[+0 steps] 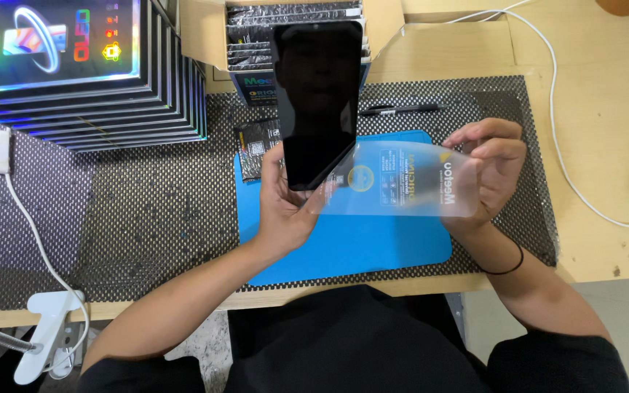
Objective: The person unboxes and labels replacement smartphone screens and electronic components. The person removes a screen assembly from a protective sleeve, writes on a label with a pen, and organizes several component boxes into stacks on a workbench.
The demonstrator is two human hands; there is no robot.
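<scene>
My left hand (pixel 282 207) holds a black smartphone (pixel 318 102) upright by its lower end, dark screen facing me. My right hand (pixel 493 171) grips the right end of a translucent protective film (pixel 402 178) with a yellow and blue round label. The film bends away from the phone's lower right edge, still touching it there. Both are held above a blue work mat (pixel 373 244).
A stack of dark glossy boxes (pixel 74 65) sits at the far left. An open cardboard box of black packets (pixel 293 29) stands behind the phone. A black pen (pixel 402 109), a small black packet (pixel 256 138), white cables (pixel 562 145) and a clip lamp (pixel 49 327) lie around.
</scene>
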